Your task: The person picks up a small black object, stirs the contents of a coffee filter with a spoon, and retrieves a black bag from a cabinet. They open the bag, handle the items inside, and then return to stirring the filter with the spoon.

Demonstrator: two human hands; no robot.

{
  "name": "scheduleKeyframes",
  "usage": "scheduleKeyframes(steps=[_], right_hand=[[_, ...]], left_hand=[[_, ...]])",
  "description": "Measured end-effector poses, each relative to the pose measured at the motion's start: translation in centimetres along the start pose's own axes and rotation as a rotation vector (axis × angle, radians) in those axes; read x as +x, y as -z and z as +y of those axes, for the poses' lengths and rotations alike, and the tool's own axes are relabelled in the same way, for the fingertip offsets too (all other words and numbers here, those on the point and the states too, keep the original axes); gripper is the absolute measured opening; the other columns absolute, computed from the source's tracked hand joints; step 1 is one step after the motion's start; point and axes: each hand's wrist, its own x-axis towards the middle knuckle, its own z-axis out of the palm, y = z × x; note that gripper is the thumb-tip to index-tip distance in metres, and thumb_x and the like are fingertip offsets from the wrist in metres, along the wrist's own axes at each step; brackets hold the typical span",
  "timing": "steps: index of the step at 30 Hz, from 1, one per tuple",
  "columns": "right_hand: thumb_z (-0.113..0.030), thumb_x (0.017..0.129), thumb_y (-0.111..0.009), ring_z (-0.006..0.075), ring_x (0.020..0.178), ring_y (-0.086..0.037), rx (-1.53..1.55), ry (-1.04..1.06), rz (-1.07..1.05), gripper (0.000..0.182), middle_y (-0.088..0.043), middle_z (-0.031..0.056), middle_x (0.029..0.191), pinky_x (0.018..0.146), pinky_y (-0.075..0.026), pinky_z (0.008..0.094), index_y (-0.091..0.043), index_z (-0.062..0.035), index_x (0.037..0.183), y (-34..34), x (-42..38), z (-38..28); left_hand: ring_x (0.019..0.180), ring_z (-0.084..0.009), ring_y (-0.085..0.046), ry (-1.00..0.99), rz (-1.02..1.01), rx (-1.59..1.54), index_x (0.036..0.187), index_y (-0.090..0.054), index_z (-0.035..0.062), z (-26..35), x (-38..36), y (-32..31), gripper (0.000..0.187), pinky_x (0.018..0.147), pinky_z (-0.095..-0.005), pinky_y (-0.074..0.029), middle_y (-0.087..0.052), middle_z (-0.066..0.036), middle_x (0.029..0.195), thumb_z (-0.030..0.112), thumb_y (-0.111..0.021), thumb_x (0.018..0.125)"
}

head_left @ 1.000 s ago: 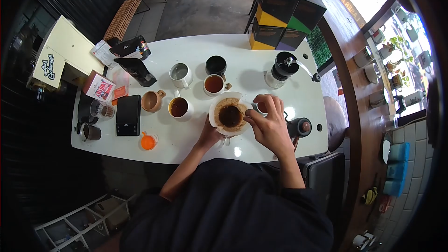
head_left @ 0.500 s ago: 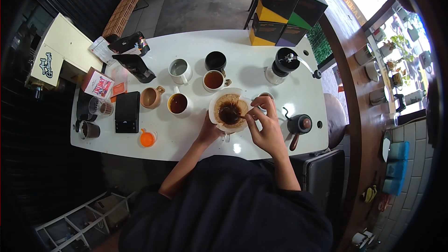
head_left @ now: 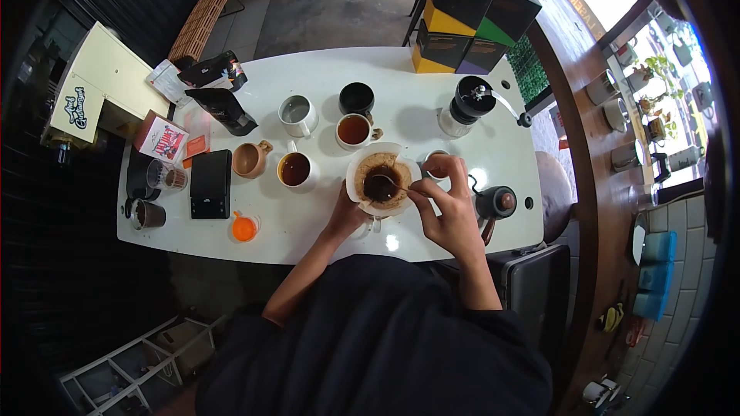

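A coffee dripper lined with a paper filter point(head_left: 358, 173) holds dark wet coffee grounds point(head_left: 379, 185), with brown residue up the paper. My left hand point(head_left: 347, 214) is closed around the dripper's near left side; part of its fingers is hidden behind it. Pinched in the fingers of my right hand point(head_left: 453, 212) is a thin spoon point(head_left: 402, 189), its bowl end down in the grounds. A clear glass handle point(head_left: 375, 225) shows below the dripper. Just beyond sit a white mug of reddish-brown liquid point(head_left: 354, 131) and another mug of dark liquid point(head_left: 294, 170).
Right of the dripper stand a small cup point(head_left: 437, 164), a dark gooseneck kettle point(head_left: 497, 202) and a hand grinder point(head_left: 468, 104). To the left are a brown cup point(head_left: 249, 159), a black scale point(head_left: 210, 185) and an orange item point(head_left: 244, 227). Stacked boxes point(head_left: 462, 23) are at the back.
The spoon has swung across the filter, and its bowl now shows near the middle of the grounds. My right hand has shifted slightly right; my left hand stays on the dripper.
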Motion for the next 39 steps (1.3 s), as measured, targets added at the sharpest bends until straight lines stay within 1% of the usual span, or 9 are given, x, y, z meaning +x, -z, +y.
scheduleKeyframes(steps=[5, 10, 19, 21, 25, 27, 34, 36, 39], right_hand=[[-0.008, 0.083, -0.078, 0.0365, 0.112, -0.053, 0.012, 0.034, -0.107, 0.013, -0.057, 0.0130, 0.119, 0.099, -0.043, 0.0503, -0.072, -0.0042, 0.095, -0.9, 0.3, 1.0], [-0.013, 0.086, -0.077, 0.0349, 0.112, -0.053, -0.109, 0.020, -0.100, 0.014, -0.057, 0.0126, 0.118, 0.101, -0.041, 0.0513, -0.072, -0.0039, 0.095, -1.4, 0.5, 1.7], [-0.015, 0.087, -0.076, 0.0347, 0.114, -0.053, -0.212, 0.079, -0.053, 0.014, -0.057, 0.0117, 0.118, 0.103, -0.040, 0.0515, -0.070, -0.0045, 0.094, -0.8, 0.7, 0.9], [-0.015, 0.087, -0.077, 0.0350, 0.114, -0.053, -0.204, 0.085, -0.041, 0.014, -0.057, 0.0117, 0.118, 0.102, -0.040, 0.0516, -0.070, -0.0046, 0.093, -0.5, 0.8, 0.6], [-0.014, 0.086, -0.077, 0.0355, 0.114, -0.053, -0.224, 0.098, -0.002, 0.013, -0.058, 0.0127, 0.118, 0.101, -0.041, 0.0516, -0.070, -0.0049, 0.092, -0.3, 0.7, 0.6], [-0.014, 0.086, -0.077, 0.0357, 0.114, -0.054, -0.247, 0.113, 0.000, 0.013, -0.058, 0.0131, 0.118, 0.101, -0.042, 0.0515, -0.070, -0.0048, 0.092, -0.2, 0.8, 0.7], [-0.015, 0.088, -0.074, 0.0337, 0.116, -0.054, -0.232, 0.174, -0.127, 0.015, -0.058, 0.0142, 0.120, 0.101, -0.042, 0.0495, -0.072, -0.0027, 0.097, -1.0, 0.5, 0.3], [-0.013, 0.088, -0.075, 0.0364, 0.116, -0.053, -0.152, 0.135, -0.172, 0.012, -0.056, 0.0148, 0.121, 0.102, -0.042, 0.0501, -0.070, -0.0025, 0.091, -1.1, 0.4, 0.0], [-0.012, 0.089, -0.075, 0.0366, 0.116, -0.052, -0.137, 0.122, -0.183, 0.012, -0.055, 0.0149, 0.122, 0.102, -0.042, 0.0500, -0.069, -0.0020, 0.093, -1.2, 0.4, -0.2]], left_hand=[[0.127, -0.0199, -0.061, 0.022, 0.000, -0.089, 0.145, -0.051, 0.0070, 1.0, 0.3, -0.1, 0.079, 0.110, -0.0380, -0.050, -0.062, -0.008, 0.140, 0.009, -0.090, 0.077], [0.127, -0.0202, -0.061, 0.007, -0.010, -0.127, 0.145, -0.051, 0.0072, 0.8, 0.4, -0.1, 0.078, 0.111, -0.0379, -0.050, -0.062, -0.008, 0.140, 0.008, -0.090, 0.078], [0.129, -0.0209, -0.060, -0.008, -0.012, 0.021, 0.146, -0.050, 0.0074, 0.2, 0.0, -0.2, 0.082, 0.112, -0.0384, -0.050, -0.061, -0.008, 0.141, 0.007, -0.092, 0.075], [0.116, -0.0236, -0.068, -0.045, 0.134, -0.041, 0.128, -0.063, 0.0026, 1.0, 0.2, -0.7, 0.070, 0.103, -0.0385, -0.053, -0.071, -0.010, 0.124, 0.005, -0.095, 0.066], [0.117, -0.0232, -0.067, 0.018, 0.105, -0.079, 0.128, -0.063, 0.0025, 1.9, 0.2, -0.5, 0.069, 0.103, -0.0381, -0.053, -0.070, -0.010, 0.126, 0.004, -0.094, 0.067], [0.115, -0.0218, -0.068, -0.073, 0.117, 0.019, 0.128, -0.063, 0.0020, 1.3, 0.2, -0.5, 0.068, 0.102, -0.0372, -0.054, -0.070, -0.009, 0.125, 0.003, -0.093, 0.067], [0.112, -0.0203, -0.070, -0.036, 0.107, -0.110, 0.127, -0.064, 0.0014, 2.3, 0.4, -0.5, 0.060, 0.100, -0.0362, -0.056, -0.072, -0.009, 0.122, 0.001, -0.088, 0.072], [0.112, -0.0201, -0.070, -0.017, 0.107, -0.138, 0.126, -0.064, 0.0011, 2.3, 0.3, -0.6, 0.057, 0.100, -0.0362, -0.056, -0.072, -0.010, 0.122, 0.002, -0.087, 0.074], [0.112, -0.0200, -0.070, -0.056, 0.120, -0.091, 0.126, -0.064, 0.0007, 2.4, 0.4, -0.6, 0.056, 0.099, -0.0365, -0.056, -0.073, -0.010, 0.121, 0.002, -0.087, 0.075]])
